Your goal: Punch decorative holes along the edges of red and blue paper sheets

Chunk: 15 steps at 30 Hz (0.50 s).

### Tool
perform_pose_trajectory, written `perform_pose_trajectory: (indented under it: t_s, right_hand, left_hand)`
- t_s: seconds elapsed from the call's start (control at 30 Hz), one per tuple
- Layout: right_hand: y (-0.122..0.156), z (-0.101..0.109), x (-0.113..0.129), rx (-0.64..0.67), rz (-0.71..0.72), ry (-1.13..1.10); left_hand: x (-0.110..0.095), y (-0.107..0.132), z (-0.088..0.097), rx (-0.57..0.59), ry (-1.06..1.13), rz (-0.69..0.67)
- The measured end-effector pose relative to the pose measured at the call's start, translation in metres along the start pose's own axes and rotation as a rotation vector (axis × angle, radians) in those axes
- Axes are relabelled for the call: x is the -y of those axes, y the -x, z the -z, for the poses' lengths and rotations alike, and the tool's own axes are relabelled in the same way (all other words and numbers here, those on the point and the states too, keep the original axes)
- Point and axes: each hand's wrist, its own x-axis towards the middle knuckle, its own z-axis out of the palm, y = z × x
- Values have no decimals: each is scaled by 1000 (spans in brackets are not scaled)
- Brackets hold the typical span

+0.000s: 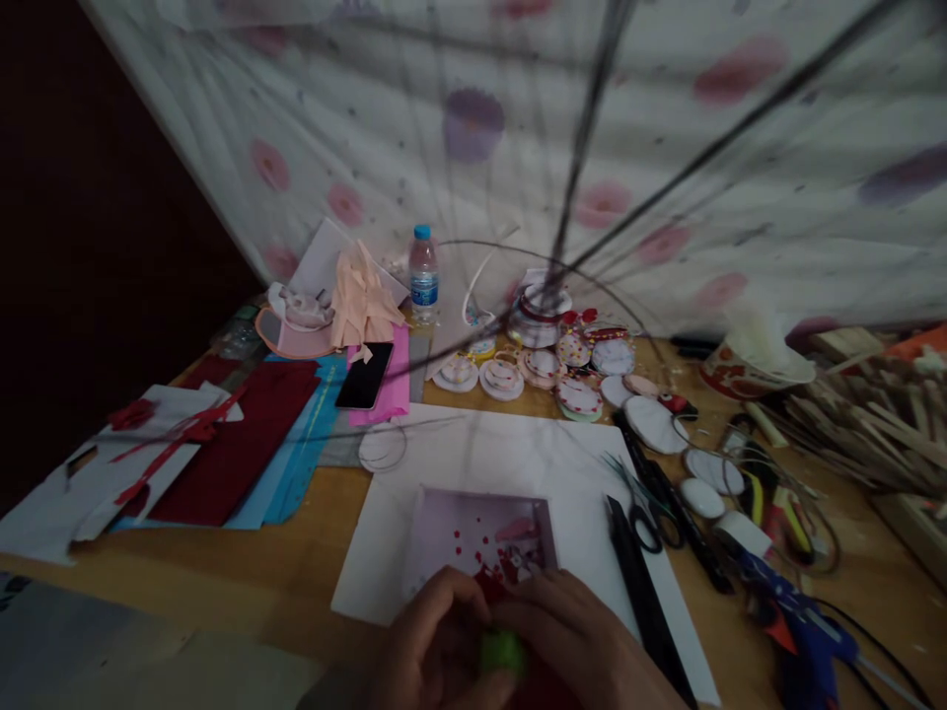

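Note:
My left hand (436, 641) is closed around a small green craft punch (501, 653), which is blurred and partly hidden by my fingers. My right hand (577, 631) presses against it from the other side, fingers bent over a dark red sheet (547, 686). A corner of red shows between the hands as well. Just beyond my fingertips lies a shallow pale box (436, 513) with small red cut-out pieces (484, 540) scattered inside. Under the box is a large white board (370, 577).
Scissors (645, 528), a black cutter (643, 592) and a blue glue gun (799, 611) lie at right. Small decorated hats (503, 375) and a water bottle (424, 276) stand behind. Red sheets (244, 434) and a phone (365, 375) lie left. Thin dark wires (592, 128) cross above.

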Motion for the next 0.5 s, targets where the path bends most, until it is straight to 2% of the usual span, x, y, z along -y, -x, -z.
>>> perform_pose_trajectory:
  t_s: [0.1,0.17,0.3,0.5]
  right_hand:
    - [4,12,5,-13,-39,-30]
    - [11,15,1,-44,-76,-35]
    - [21,11,-12,-130,-57,-93]
    - [21,16,-13,-157,-45,-166]
  left_hand:
    - [-12,-1,9,53,106,83]
    - [-22,1,16,72,252,129]
    - [-33,4,25,-36,491,166]
    - [-36,-9,23,-27,512,110]
